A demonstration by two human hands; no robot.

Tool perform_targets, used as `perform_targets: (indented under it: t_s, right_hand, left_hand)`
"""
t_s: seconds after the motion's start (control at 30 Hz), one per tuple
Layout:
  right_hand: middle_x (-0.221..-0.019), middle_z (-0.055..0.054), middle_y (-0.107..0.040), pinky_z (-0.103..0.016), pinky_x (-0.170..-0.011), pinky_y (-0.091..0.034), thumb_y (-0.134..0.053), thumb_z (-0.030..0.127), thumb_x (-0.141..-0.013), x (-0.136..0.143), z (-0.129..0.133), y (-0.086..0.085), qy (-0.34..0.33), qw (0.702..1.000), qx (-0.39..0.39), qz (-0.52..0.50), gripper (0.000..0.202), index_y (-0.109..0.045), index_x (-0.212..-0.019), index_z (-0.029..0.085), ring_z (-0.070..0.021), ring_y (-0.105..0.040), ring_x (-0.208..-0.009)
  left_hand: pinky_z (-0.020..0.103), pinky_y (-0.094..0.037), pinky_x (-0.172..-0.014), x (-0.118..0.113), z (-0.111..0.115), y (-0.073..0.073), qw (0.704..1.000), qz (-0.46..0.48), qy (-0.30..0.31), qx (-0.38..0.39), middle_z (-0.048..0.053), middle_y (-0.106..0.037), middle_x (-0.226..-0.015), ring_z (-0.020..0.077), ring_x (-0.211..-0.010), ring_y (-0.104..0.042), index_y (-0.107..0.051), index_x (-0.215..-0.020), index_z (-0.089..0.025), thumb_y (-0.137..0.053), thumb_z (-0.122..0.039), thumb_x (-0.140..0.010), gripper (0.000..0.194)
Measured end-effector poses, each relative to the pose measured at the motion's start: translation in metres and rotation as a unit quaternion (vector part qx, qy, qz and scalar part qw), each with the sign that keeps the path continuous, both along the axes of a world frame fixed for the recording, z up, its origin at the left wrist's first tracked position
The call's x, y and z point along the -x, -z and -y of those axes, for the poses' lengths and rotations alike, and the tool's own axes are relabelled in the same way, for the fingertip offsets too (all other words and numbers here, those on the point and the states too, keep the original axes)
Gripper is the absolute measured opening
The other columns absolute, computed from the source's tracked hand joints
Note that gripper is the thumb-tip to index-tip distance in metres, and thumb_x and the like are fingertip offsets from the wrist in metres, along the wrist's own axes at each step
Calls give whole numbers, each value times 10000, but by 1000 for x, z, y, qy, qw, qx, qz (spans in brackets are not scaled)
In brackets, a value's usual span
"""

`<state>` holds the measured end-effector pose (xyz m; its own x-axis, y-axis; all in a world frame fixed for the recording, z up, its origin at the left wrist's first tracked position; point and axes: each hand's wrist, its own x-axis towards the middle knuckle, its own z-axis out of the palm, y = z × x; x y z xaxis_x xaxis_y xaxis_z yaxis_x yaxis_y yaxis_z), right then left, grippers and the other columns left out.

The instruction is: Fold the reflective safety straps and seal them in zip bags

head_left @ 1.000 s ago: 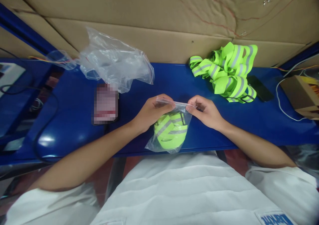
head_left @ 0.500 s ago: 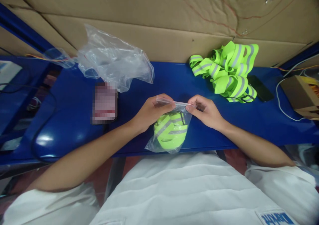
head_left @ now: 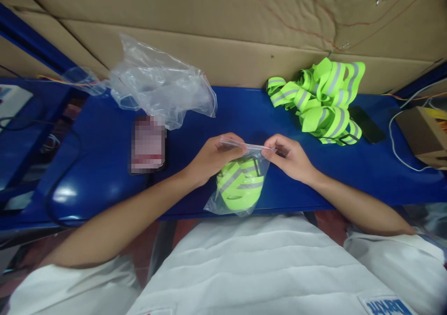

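Apparently the step in hand is pinching the mouth of a clear bag (head_left: 213,205) with a folded reflective strap (head_left: 240,191) inside, left hand (head_left: 215,160) and right hand (head_left: 292,160) each closed on its edge. Moving on likely calls for even tension. The bag lies between and nearer than the hands, by the worktop's (head_left: 195,136) near edge; its seal is perhaps shut, hard to tell

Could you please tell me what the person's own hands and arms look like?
Both the left hand and right hand are bare, with no gloves, rings or watch visible. Loose white sleeves end near the elbows, matching a white top with a blue-lettered patch.
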<state>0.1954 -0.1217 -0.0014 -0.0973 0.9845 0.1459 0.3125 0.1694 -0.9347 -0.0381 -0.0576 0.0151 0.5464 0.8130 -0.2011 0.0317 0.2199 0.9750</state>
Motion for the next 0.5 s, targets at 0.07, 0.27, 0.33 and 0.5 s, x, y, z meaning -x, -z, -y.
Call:
perform_targets:
  t_s: [0.07, 0.27, 0.33, 0.5]
  right_hand:
    - [-820, -6, -645, -277, -648, -423, -739, 450, -964, 0, 0, 1, -1, 1000, -1, 3, 273, -665, -903, 195, -132, -556, -718]
    - [-824, -6, -644, -275, -645, -422, -739, 455, -967, -1, 0, 2, -2, 1000, 0, 5, 274, -665, -908, 198, -132, -558, -718]
    - [-815, -3, -637, -274, -638, -416, -741, 458, -965, -1, 0, 1, -1, 1000, 0, 6, 279, -665, -904, 196, -128, -548, -707]
    - [-807, -2, -628, -272, -631, -416, -737, 470, -965, 0, -2, 1, -2, 1000, 1, 2, 291, -664, -906, 194, -127, -541, -700]
  left_hand:
    - [222, -381, -677, 0, 0, 0, 1000, 0, 0, -1, -26, -655, -769, 102, -716, -550, -716, -860, -158, -915, -461, -735, 383]
    - [215, -379, -676, 0, 0, 3, 1000, 0, 1, -1, -31, -649, -766, 95, -717, -546, -716, -863, -161, -911, -448, -746, 366]
    - [214, -381, -677, -1, 0, 4, 1000, -1, -1, -2, -31, -650, -769, 94, -719, -548, -718, -863, -160, -912, -448, -746, 366]
    - [215, -378, -670, -1, -1, 2, 1000, 2, 0, -4, -33, -650, -765, 91, -711, -545, -718, -865, -161, -911, -450, -751, 366]
